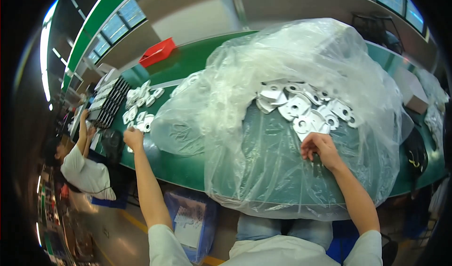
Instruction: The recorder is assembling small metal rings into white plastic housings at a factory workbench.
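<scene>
A large clear plastic bag (273,158) lies spread over the green table, its mouth toward me. Inside it is a pile of white moulded parts (295,107) with round holes. My right hand (321,149) is at the near edge of that pile, fingers loosely bent and apart, with nothing visible in them. My left hand (133,139) reaches out to the left, its fingers closed. A small white bit shows just below it, and whether the hand holds it is hidden. Close beyond that hand lies a loose group of similar white parts (141,122).
A red bin (157,52) stands at the table's far side. Stacked black trays (109,102) are at the left, where a co-worker (87,172) sits. A cardboard box (410,92) stands at the right. Below the table is a blue-lined bin (207,223).
</scene>
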`<state>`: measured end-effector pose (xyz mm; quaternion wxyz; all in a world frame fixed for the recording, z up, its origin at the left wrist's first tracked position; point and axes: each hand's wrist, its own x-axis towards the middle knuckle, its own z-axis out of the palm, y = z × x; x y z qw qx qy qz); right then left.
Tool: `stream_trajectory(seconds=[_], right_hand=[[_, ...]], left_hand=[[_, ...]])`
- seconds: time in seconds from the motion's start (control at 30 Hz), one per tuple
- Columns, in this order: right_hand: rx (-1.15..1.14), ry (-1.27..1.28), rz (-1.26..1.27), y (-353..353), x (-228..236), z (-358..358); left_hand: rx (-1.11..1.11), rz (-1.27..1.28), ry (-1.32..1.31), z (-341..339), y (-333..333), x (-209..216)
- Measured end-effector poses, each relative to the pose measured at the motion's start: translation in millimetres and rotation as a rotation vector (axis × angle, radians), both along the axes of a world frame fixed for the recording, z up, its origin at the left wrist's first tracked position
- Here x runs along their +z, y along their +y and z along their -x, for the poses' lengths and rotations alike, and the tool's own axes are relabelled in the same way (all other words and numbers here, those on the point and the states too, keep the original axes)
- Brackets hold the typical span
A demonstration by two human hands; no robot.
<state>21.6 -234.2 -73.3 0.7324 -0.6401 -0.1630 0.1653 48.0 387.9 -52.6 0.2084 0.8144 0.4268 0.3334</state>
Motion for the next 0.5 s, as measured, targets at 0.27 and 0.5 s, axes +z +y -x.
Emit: stream_trajectory(seconds=[0.27,0.5], right_hand=[[-0.018,0.018,0.09,-1.7,10.4,6.7],[-0.412,-0.339,0.06,-97.9,83.0,36.1]], left_hand=[[-1.301,0.008,-0.186,-32.1,-373.3,46.4],[-1.478,-0.343,-0.076,-51.6,-419.9,-5.4]])
